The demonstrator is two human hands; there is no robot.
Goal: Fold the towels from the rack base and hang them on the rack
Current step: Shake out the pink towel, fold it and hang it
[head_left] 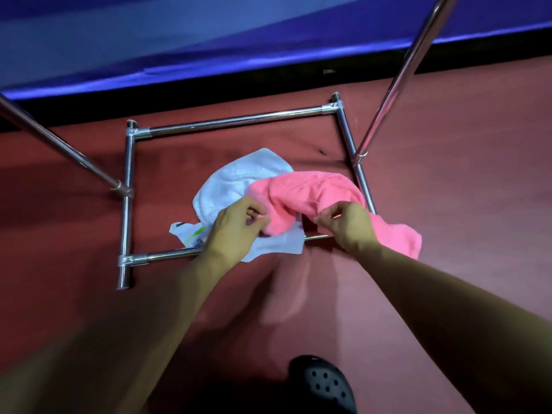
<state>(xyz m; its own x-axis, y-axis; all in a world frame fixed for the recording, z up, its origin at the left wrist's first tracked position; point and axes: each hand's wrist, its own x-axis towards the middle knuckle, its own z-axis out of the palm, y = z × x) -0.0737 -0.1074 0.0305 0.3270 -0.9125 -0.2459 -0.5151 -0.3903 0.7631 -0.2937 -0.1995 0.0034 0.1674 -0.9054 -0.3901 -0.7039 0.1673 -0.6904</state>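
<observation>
Head view shows the pink towel [310,195] lying crumpled inside the rack base [236,122], its right end over the base's near right corner. The left hand [236,228] and right hand [348,224] each pinch its near edge. A white towel [233,180] lies under it.

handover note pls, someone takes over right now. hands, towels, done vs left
Left hand: pinching the near edge of the pink towel.
Right hand: pinching the same towel further right.
Pink towel: crumpled, partly on the white towel, one end draped over the rack base at its near right corner.
White towel: crumpled on the floor inside the base, near edge over the front bar.
Done: nothing folded or hung in view; the top of the rack is out of frame.
Left: fold and hang the pink towel, then the white one.
</observation>
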